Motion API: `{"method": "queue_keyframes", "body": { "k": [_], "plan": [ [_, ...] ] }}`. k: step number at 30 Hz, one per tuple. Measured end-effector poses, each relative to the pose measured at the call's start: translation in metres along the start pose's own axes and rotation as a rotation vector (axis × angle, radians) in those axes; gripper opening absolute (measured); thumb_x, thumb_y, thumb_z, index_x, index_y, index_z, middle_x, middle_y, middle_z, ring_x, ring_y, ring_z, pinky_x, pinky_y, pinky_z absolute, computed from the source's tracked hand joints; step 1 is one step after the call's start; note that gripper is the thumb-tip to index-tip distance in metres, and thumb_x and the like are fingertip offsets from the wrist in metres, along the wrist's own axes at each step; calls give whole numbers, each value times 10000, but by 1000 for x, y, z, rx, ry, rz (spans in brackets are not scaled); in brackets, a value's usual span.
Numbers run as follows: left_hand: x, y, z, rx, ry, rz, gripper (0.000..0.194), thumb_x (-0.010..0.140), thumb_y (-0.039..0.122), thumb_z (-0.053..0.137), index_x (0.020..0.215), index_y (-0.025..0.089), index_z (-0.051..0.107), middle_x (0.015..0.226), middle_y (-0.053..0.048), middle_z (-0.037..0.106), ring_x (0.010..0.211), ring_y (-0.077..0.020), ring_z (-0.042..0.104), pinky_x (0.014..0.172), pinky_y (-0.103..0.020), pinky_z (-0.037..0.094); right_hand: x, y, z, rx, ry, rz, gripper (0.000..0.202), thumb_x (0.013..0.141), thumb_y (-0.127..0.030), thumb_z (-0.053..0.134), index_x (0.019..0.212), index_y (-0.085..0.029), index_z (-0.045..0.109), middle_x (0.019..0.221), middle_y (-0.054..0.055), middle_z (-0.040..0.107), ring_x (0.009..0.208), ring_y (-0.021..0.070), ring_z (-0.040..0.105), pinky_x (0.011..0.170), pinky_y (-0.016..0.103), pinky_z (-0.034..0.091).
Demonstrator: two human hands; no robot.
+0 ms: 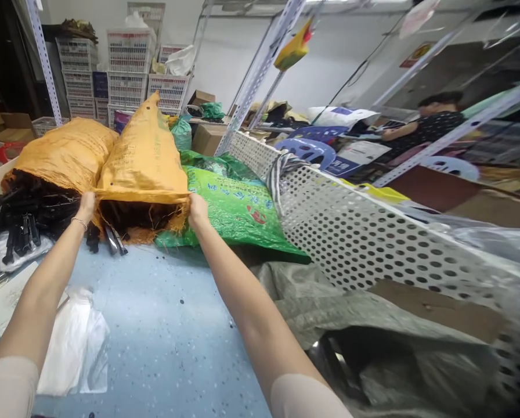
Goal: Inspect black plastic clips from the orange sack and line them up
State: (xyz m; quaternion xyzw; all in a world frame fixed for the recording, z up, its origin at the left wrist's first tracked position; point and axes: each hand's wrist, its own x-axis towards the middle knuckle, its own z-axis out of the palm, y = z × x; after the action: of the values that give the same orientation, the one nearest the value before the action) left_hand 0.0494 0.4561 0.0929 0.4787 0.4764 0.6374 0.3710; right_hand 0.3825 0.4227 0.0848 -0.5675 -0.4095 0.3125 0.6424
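Both my arms reach forward to an orange woven sack lying on the blue table. Its frayed mouth faces me, and dark pieces show inside. My left hand is closed on the left corner of the mouth. At the right corner my right hand grips the rim. Two or so black-and-silver pieces lie at the opening. Beside it on the left, a second orange sack has black plastic-looking parts spilling from its mouth. A green printed sack lies right of my right hand.
White plastic bags and papers lie at the table's left. A white perforated panel borders the right side, with a grey sack before it. Stacked white crates stand behind. A person sits beyond the panel.
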Motion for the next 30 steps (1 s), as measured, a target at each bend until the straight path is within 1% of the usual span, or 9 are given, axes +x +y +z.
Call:
{"method": "queue_keyframes", "body": {
  "k": [5,9,11,16,18,20,25,27,30],
  "plan": [
    [4,17,-27,56,-279,-121,95,636,233,667,663,144,646,639,-14,642,659,-190,611,609,-291,524,25,-10,-24,72,-66,132,180,741,-377,531,734,-203,578,609,1,589,603,182,584,563,291,495],
    [47,15,-55,42,-568,-311,287,618,319,787,812,124,705,751,-88,706,717,-240,684,687,-358,577,57,-3,-37,7,-394,228,251,639,-326,718,810,-161,635,729,51,676,662,206,631,622,330,522],
    [68,2,-48,112,-409,-230,297,685,362,757,837,120,678,775,-100,695,745,-237,685,733,-384,580,77,6,-29,-108,-441,150,273,656,-315,732,855,-179,602,750,22,652,691,190,608,671,330,509],
    [75,-50,-1,505,-13,96,110,795,219,655,889,175,618,1114,-134,624,1111,-270,581,1027,-445,450,109,38,-4,-715,-81,-334,102,743,-145,615,828,-178,570,856,60,576,858,216,533,823,372,457],
    [67,-63,3,763,-43,280,99,863,215,569,915,195,650,1199,-139,582,1243,-317,485,1116,-490,344,109,48,-7,-926,-78,-525,87,822,-159,559,865,-165,635,976,119,578,985,263,510,883,409,437],
    [62,-67,-7,925,-229,363,209,899,218,499,975,202,693,1176,-138,584,1271,-345,453,1138,-508,308,104,53,-17,-1096,-160,-649,198,897,-215,512,937,-171,701,1044,147,580,1038,298,490,908,438,422],
    [44,-57,-44,880,-584,198,519,875,276,533,1382,186,595,1238,-114,567,1219,-282,554,1121,-413,402,86,54,-29,-1228,-432,-617,367,939,-312,493,1208,-176,703,1119,150,622,1010,302,526,919,430,436],
    [29,-53,-44,836,-572,161,585,875,385,580,1437,226,554,1343,-99,524,1299,-287,520,1156,-407,375,80,54,-23,-1244,-393,-623,408,932,-387,532,1238,-166,689,1185,166,625,1081,345,506,955,465,423],
    [9,-50,-25,855,-333,209,447,887,405,575,1297,256,675,1344,-86,562,1260,-295,559,1113,-399,413,76,53,-12,-1213,-271,-583,341,959,-350,492,1122,-157,721,1129,187,660,1118,375,501,959,493,412]
  ]
}}
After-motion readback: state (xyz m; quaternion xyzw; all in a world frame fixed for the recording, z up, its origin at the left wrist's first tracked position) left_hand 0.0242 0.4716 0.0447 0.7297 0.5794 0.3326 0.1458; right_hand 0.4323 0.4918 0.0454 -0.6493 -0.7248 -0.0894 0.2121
